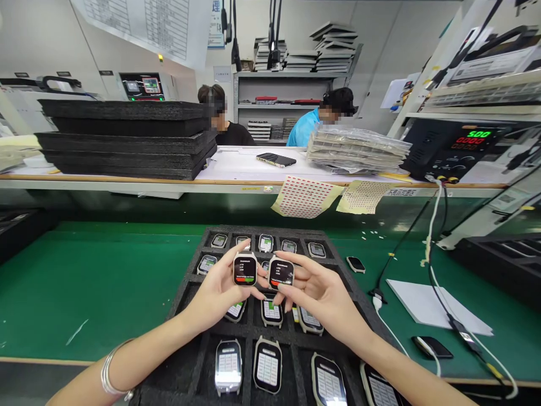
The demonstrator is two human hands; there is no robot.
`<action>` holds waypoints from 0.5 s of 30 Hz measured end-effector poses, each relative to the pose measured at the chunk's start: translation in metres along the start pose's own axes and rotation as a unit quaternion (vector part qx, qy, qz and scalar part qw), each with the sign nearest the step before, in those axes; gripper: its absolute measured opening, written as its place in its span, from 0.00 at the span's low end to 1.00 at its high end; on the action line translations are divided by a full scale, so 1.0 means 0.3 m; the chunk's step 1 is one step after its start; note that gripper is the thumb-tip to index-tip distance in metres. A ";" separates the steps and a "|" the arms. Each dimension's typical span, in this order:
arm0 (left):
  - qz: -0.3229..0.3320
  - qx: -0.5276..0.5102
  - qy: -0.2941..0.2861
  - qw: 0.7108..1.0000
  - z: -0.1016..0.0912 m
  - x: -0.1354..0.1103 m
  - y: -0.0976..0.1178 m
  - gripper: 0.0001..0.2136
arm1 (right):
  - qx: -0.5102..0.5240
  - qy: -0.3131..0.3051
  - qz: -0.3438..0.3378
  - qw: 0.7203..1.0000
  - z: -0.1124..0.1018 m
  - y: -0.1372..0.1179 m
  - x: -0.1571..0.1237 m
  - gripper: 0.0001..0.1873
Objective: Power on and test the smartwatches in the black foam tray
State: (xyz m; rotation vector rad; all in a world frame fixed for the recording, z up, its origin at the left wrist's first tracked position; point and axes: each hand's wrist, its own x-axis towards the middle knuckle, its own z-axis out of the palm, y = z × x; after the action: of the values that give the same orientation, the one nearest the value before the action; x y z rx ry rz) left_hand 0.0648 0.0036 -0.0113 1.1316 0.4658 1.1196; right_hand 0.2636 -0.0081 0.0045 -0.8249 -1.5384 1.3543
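Observation:
My left hand grips a smartwatch by its edges, its lit dark screen facing me with red and green bars along the bottom. Close beside it, a second smartwatch is held in my right hand, showing similar white text and a red bar. Both watches have pale cases and no straps. They are above a black foam tray, whose compartments hold several more strapless watches, such as a lit watch near the front. My hands hide part of the tray's middle rows.
Another watch lies on the green mat right of the tray. Further right are white paper, cables and a dark device. Black foam stacks, a phone and a power supply stand on the shelf; two people sit beyond.

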 end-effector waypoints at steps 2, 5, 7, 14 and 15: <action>0.004 0.011 0.006 1.000 0.003 0.000 0.002 0.35 | 0.002 0.000 -0.002 1.000 -0.001 0.001 0.001 0.23; 0.003 0.030 0.020 0.999 0.009 0.001 0.005 0.34 | 0.007 0.005 -0.011 1.000 -0.006 0.000 -0.001 0.20; -0.001 0.042 0.027 0.999 0.011 0.001 0.006 0.33 | 0.000 0.009 -0.014 1.000 -0.006 -0.001 -0.002 0.17; 0.023 0.057 0.013 0.998 0.009 -0.005 0.006 0.29 | -0.034 0.042 0.015 0.998 0.012 -0.017 0.000 0.13; 0.026 0.063 0.015 0.998 0.009 -0.006 0.005 0.27 | -0.036 0.039 0.017 0.998 0.012 -0.017 0.000 0.13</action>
State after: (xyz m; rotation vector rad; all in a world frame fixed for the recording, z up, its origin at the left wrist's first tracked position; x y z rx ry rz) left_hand 0.0655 0.0008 -0.0093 1.2446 0.5395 1.1673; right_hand 0.2607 -0.0105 0.0094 -0.9408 -1.5255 1.2816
